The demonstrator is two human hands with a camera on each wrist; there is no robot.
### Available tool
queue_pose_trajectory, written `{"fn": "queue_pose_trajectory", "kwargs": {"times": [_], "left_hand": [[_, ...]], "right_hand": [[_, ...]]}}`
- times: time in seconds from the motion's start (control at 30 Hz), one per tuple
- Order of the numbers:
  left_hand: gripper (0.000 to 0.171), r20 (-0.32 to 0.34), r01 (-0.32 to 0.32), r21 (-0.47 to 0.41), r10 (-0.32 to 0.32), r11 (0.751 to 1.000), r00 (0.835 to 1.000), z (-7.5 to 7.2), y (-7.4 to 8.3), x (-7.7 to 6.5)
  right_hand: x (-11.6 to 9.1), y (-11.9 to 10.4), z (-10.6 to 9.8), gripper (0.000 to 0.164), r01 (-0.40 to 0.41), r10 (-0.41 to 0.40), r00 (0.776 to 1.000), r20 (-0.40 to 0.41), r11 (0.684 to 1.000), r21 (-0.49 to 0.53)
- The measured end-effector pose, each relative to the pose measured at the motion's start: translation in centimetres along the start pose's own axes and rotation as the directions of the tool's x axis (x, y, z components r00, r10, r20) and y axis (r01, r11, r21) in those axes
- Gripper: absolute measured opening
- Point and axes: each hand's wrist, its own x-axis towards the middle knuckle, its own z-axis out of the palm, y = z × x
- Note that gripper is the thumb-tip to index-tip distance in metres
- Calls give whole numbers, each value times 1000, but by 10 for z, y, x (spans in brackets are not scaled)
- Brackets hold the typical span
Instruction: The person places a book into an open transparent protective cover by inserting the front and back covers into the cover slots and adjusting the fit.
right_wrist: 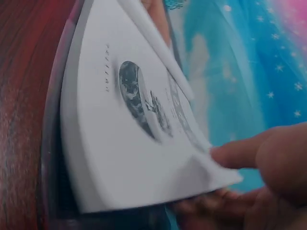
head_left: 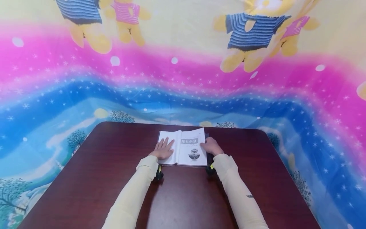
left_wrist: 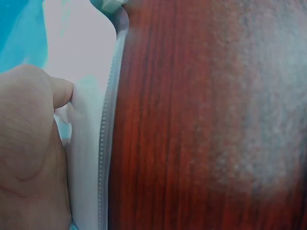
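Observation:
An open book (head_left: 193, 159) with white pages lies on the table. Its right page bears a grey title band and a picture of a small tree in a bowl. My left hand (head_left: 163, 149) rests on the left page with its fingers spread. In the left wrist view, the thumb (left_wrist: 61, 92) lies on the white paper. My right hand (head_left: 212, 146) pinches the outer edge of the right page, and in the right wrist view the thumb (right_wrist: 235, 152) is on top with fingers beneath. A dark, clear-edged cover (right_wrist: 53, 120) shows under the pages.
The dark red wooden table (head_left: 177, 197) has rounded far corners. Behind it hangs a printed cloth (head_left: 177, 79) with bears, snowflakes and trees. Small black devices with yellow marks sit at the left wrist (head_left: 159, 174) and right wrist (head_left: 211, 170).

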Motion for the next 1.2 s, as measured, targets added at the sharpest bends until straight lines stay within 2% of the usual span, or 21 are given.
{"fn": "queue_pose_trajectory", "kwargs": {"times": [0.1, 0.27, 0.33, 0.53, 0.77, 1.0, 1.1, 1.2], "left_hand": [[66, -3, 0, 4, 0, 1000, 1000, 0, 1, 0], [66, -25, -10, -25, 10, 1000, 1000, -4, 4, -2], [65, -51, -22, -22, 21, 1000, 998, -6, 5, -3], [59, -130, -58, 4, 58, 998, 990, -11, 7, -8], [53, -228, -103, -26, 94, 994, 969, -13, 11, -19], [42, -279, -119, -69, 96, 990, 956, -19, 12, -28], [35, -348, -191, -125, 137, 974, 927, -18, 15, -26], [34, -423, -256, -237, 138, 937, 895, -16, 17, -24]], "right_hand": [[1, 1, -4, 41, 95, -94, 996, -15, 989, 110], [2, -4, -8, 43, 241, -231, 971, -69, 939, 246], [2, -9, -9, 42, 260, -253, 966, -63, 916, 306], [-3, -28, -6, 46, 223, -270, 962, 36, 857, 465], [-2, -47, 1, 44, 256, -271, 962, -26, 868, 426], [2, -62, 14, 38, 262, -253, 964, -77, 874, 409], [4, -64, 18, 37, 261, -241, 965, -100, 869, 421], [6, -64, 23, 37, 259, -231, 966, -116, 869, 422]]}}
